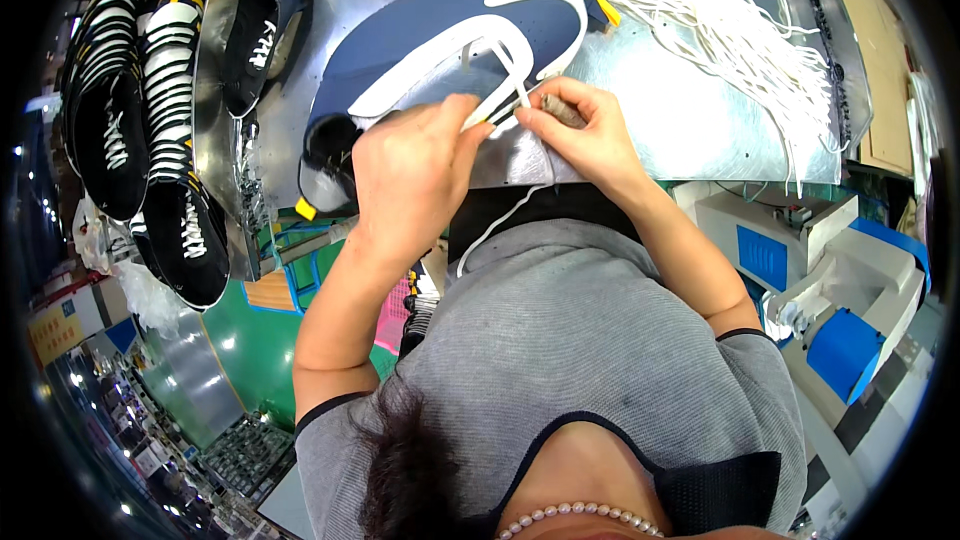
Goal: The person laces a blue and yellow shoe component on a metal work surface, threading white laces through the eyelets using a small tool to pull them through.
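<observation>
A dark blue shoe with white trim lies on the metal counter directly in front of the person, its black collar toward the lower left and its other end toward the upper right. The left hand bends over the near side of the shoe, thumb and forefinger pinched together at the lower edge of the white eyestay; whether they grip lace as well as trim cannot be told. The right hand has its thumb and forefinger closed on a white lace, whose loose tail hangs off the counter edge toward the lap. A small tan wrapped cylinder shows at the right fingers, its kind unclear. The step in hand appears to be lacing, with the lace being passed at the eyestay. The next move would call for the left fingers to steady the eyestay while the right draws the lace through evenly, without twisting it. A loose bundle of white laces spreads over the counter to the right, and another shoe lies at the left.
</observation>
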`<state>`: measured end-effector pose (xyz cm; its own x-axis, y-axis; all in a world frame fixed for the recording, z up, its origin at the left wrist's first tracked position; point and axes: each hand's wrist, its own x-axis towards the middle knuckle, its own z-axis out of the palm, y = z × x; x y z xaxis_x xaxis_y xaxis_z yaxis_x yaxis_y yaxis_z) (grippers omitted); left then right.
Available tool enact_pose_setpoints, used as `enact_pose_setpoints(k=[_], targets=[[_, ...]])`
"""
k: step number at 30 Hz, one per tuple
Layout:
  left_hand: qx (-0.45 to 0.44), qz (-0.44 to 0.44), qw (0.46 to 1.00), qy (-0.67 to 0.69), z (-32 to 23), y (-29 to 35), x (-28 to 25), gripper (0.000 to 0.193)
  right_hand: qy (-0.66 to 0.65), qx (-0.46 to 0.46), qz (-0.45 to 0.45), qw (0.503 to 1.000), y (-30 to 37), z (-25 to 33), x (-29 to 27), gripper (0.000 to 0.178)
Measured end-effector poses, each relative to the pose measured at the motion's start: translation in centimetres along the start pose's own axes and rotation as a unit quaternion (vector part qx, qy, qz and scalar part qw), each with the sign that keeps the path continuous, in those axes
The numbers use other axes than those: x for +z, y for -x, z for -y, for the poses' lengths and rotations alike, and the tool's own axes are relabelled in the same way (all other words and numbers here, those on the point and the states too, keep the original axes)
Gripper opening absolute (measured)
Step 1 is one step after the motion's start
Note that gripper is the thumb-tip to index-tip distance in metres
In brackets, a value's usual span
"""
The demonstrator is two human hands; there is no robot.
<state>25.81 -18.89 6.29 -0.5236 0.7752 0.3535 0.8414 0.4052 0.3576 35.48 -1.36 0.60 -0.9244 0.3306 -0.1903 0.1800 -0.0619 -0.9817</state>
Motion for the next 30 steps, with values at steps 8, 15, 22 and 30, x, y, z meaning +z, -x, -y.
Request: enact_pose_setpoints(k=[8, 15, 22, 30], targets=[[-0.127, -0.130, 0.981, 0.069, 1.4, -2.9, -7.5, 0.018, 0.215, -0.068, 0.143, 0.964, 7.3, -1.5, -5.1, 0.013], [-0.151, -0.038, 0.969, 0.193, 0.6, -3.3, -7.8, 0.017, 0.174, -0.002, 0.120, 0.977, 10.6, -2.7, -8.7, 0.013], [-0.146, 0.170, 0.972, 0.063, 3.7, -0.2, 1.8, 0.025, 0.115, -0.112, 0.127, 0.979, 6.2, -0.2, -5.6, 0.013], [-0.076, 0.295, 0.950, 0.067, 3.6, 2.7, -0.3, 0.029, -0.176, -0.003, 0.113, 0.978, -0.4, 3.1, -1.9, 0.016]])
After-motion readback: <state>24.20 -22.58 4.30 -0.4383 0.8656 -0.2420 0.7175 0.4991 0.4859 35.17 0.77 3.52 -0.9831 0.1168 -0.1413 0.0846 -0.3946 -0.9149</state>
